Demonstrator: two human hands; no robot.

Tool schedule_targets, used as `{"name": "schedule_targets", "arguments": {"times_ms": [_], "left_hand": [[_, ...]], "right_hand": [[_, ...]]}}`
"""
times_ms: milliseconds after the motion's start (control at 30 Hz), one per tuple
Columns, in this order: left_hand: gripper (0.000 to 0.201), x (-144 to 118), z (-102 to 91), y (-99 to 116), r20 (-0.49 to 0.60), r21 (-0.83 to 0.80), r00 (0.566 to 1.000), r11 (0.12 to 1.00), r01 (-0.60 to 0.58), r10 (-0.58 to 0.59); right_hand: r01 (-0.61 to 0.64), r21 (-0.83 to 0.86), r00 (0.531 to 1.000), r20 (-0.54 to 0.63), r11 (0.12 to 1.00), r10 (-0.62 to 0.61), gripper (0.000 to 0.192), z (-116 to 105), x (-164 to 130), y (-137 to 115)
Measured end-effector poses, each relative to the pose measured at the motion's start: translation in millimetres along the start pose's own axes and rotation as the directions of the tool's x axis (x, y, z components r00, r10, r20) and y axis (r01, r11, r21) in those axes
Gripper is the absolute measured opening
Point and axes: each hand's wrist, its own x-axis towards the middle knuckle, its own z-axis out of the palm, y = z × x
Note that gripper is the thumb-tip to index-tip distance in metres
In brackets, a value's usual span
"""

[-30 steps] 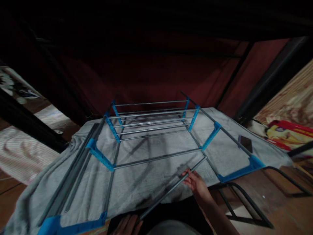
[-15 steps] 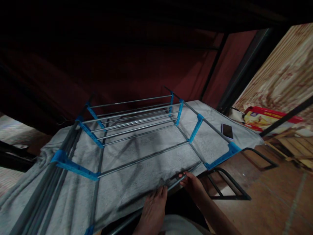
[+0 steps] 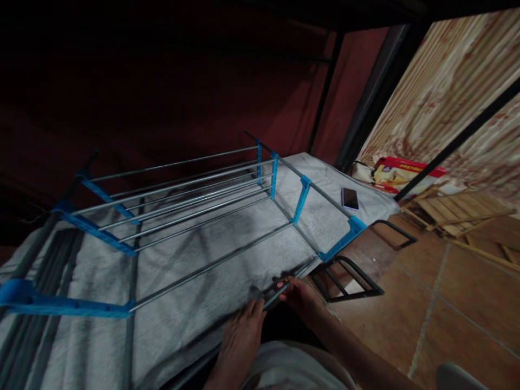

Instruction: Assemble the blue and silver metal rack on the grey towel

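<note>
Both my hands are on a grey metal tube (image 3: 277,293) that slants across the near edge of the bed. My left hand (image 3: 240,331) has its fingers closed over the tube. A little farther along toward the right, my right hand (image 3: 299,295) grips it, thumb and fingers around it. The tube's far end lies close to a blue plastic bracket (image 3: 342,242). Beyond my hands, a partly joined rack (image 3: 211,265) of grey tubes and blue brackets lies on the grey blanket (image 3: 182,336). The tube's lower end runs under my left forearm.
Several loose tubes (image 3: 51,287) lie at the left. A phone (image 3: 350,199) rests on the blanket at the right. Beside the bed are a black metal frame (image 3: 347,279), a wooden slatted piece (image 3: 459,211) and a red-yellow box (image 3: 406,174). Dark bed posts rise at the back right.
My view has turned to the right, so the rack and phone sit farther left in the picture. Both hands keep their hold on the tube, with little movement.
</note>
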Motion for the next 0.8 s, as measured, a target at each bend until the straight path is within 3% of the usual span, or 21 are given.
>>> {"name": "schedule_targets", "arguments": {"times_ms": [433, 800], "left_hand": [[0.037, 10, 2.2, 10, 0.026, -0.045, 0.999, 0.999, -0.020, 0.021], [0.038, 16, 4.7, 12, 0.057, -0.084, 0.998, 0.996, -0.002, 0.006]], "right_hand": [[0.032, 0.021, 0.999, 0.022, 0.999, -0.033, 0.030, -15, -10, -9], [0.050, -0.061, 0.998, 0.053, 0.997, -0.046, 0.034, -23, -5, -7]]}}
